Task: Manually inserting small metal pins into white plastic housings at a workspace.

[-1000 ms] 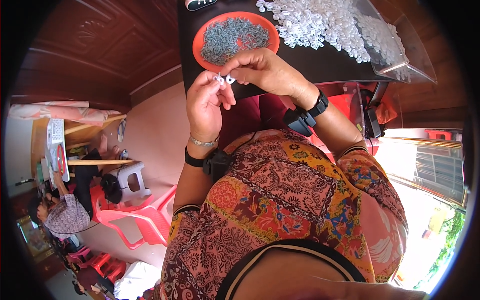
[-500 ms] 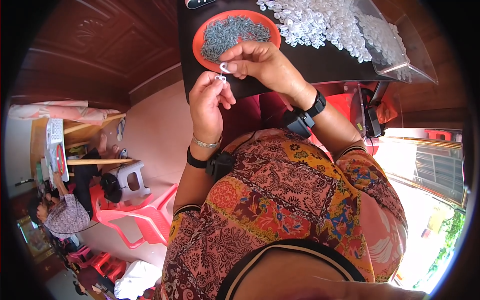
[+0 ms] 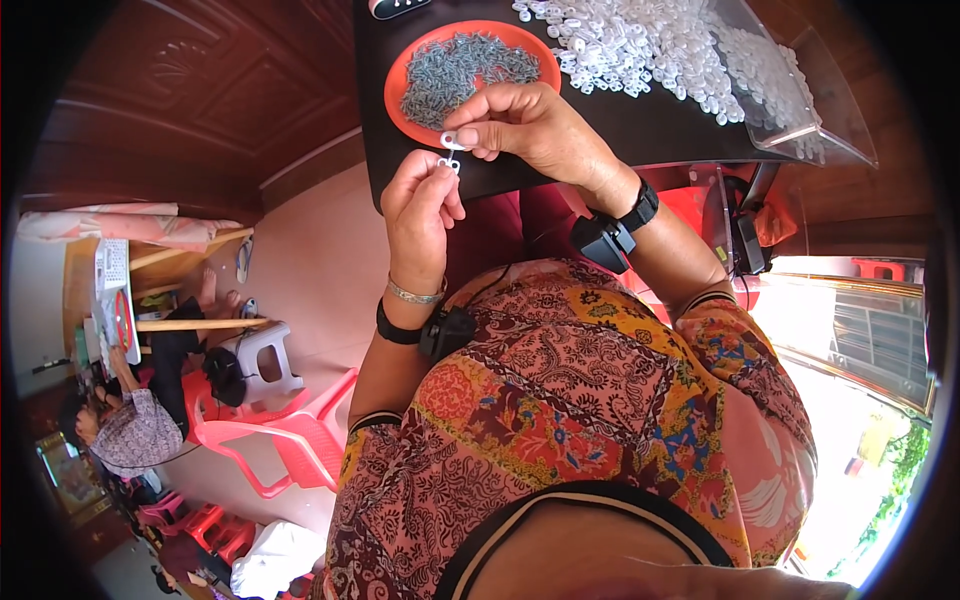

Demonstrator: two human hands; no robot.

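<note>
My left hand (image 3: 418, 205) pinches a small white plastic clip (image 3: 449, 164) between thumb and forefinger. Just above it, the fingers of my right hand (image 3: 535, 125) close on a white plastic piece with a hole (image 3: 450, 140). A thin metallic pin or screw seems to bridge the two pieces, though it is too small to make out fully. Both hands hover at the near rim of an orange plate (image 3: 396, 72), which holds a heap of grey screws (image 3: 440, 72). To its right lies a large pile of white plastic pieces (image 3: 650, 55).
A clear plastic tray (image 3: 840, 140) at the right holds more white pieces on the black table (image 3: 600, 135). A shoe (image 3: 395, 8) shows at the top edge. Leftward are a pink plastic chair (image 3: 300, 440), a grey stool (image 3: 268, 360) and another person (image 3: 140, 430) seated at a table.
My left hand has dropped slightly and shifted a little right. The small gap between the two white pieces has grown slightly, and the upper piece is turned.
</note>
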